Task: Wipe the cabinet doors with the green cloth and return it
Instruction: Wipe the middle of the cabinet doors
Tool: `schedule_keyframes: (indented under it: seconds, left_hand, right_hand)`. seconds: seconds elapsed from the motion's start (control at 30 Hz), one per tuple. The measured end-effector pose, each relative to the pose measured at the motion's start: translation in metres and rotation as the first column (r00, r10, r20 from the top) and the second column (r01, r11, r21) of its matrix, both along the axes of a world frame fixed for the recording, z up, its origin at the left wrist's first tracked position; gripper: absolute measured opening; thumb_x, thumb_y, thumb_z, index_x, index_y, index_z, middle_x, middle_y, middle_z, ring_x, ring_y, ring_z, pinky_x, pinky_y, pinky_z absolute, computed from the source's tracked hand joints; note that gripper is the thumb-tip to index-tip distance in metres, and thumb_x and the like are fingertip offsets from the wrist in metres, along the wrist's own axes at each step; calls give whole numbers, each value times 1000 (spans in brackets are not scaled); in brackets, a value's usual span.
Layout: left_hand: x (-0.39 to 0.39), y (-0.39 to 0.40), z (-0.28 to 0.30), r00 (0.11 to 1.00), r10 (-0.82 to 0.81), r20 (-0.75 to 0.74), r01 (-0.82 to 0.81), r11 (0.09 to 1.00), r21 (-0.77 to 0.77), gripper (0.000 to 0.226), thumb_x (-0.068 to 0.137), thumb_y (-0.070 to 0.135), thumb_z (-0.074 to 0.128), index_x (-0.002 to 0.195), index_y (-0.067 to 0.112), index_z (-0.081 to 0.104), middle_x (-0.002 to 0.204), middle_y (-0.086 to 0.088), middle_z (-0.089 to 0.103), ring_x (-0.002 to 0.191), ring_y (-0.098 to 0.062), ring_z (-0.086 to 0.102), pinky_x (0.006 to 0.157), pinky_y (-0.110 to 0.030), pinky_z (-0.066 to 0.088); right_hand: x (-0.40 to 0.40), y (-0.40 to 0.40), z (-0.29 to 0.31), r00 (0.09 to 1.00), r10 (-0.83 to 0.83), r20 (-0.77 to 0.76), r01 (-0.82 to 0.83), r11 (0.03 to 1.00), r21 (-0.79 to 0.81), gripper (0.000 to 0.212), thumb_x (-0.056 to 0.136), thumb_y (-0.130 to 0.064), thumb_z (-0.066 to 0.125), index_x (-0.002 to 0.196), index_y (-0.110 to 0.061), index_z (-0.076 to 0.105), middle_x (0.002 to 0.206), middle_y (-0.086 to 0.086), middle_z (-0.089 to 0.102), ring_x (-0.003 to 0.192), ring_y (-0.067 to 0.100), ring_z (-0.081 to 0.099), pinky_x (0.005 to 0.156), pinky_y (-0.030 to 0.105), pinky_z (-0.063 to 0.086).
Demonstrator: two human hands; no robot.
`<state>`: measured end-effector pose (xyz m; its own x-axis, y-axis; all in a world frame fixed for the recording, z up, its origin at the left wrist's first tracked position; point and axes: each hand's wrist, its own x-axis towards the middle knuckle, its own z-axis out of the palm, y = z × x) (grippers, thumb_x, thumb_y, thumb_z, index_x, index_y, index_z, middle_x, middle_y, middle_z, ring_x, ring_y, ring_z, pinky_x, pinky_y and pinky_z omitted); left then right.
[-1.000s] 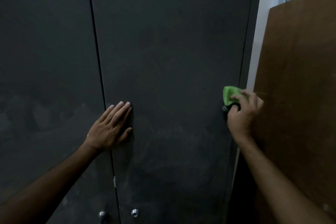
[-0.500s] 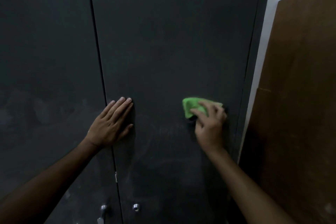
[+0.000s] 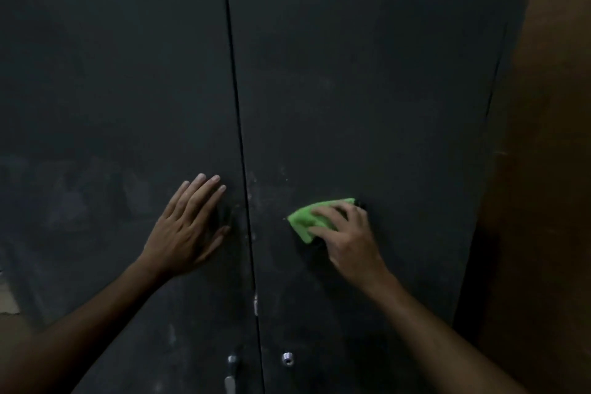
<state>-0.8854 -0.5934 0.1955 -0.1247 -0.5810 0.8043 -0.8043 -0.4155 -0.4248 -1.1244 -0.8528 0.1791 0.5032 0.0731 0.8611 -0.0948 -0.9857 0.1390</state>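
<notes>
Two dark grey cabinet doors fill the view, the left door (image 3: pixel 112 89) and the right door (image 3: pixel 367 89), with a thin vertical gap between them. My right hand (image 3: pixel 347 238) presses a folded green cloth (image 3: pixel 303 221) flat against the right door, a little right of the gap. Part of the cloth is hidden under my fingers. My left hand (image 3: pixel 188 227) lies flat on the left door beside the gap, fingers spread and pointing up, holding nothing.
A brown wooden board (image 3: pixel 550 169) stands along the right of the cabinet. Low on the doors are a metal handle (image 3: pixel 231 371) and a round lock (image 3: pixel 287 358). Pale smudges mark the doors near the gap.
My right hand has slid the green cloth leftward across the right door, from its right edge toward the centre gap. My left hand has stayed flat on the door.
</notes>
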Motion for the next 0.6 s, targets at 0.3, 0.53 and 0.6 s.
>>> schedule_keyframes:
  seconds: [0.3, 0.53, 0.6]
  left_hand:
    - [60, 84, 2, 999, -35, 42, 32, 997, 70, 77, 103, 49, 48, 163, 4, 29, 170, -18, 28, 160, -35, 23, 129, -54, 22]
    - [106, 93, 8, 989, 17, 149, -30, 996, 82, 80, 103, 54, 47, 163, 4, 31, 173, -14, 23, 161, -33, 22, 130, -51, 20]
    - [112, 89, 4, 984, 30, 174, -43, 996, 72, 82, 104, 56, 45, 165, 6, 27, 174, -13, 20, 161, -31, 20, 132, -49, 16]
  right_hand:
    - [60, 71, 48, 927, -172, 333, 68, 950, 304, 36, 73, 12, 70, 99, -13, 80, 124, 18, 63, 114, 39, 55, 97, 51, 48]
    - [45, 77, 23, 910, -298, 289, 143, 878, 457, 31, 68, 16, 71, 86, -9, 78, 113, 17, 63, 105, 41, 57, 88, 55, 52]
    - [63, 81, 48, 819, -419, 392, 135, 804, 579, 35, 73, 14, 63, 94, -10, 77, 121, 13, 59, 111, 36, 53, 95, 53, 50]
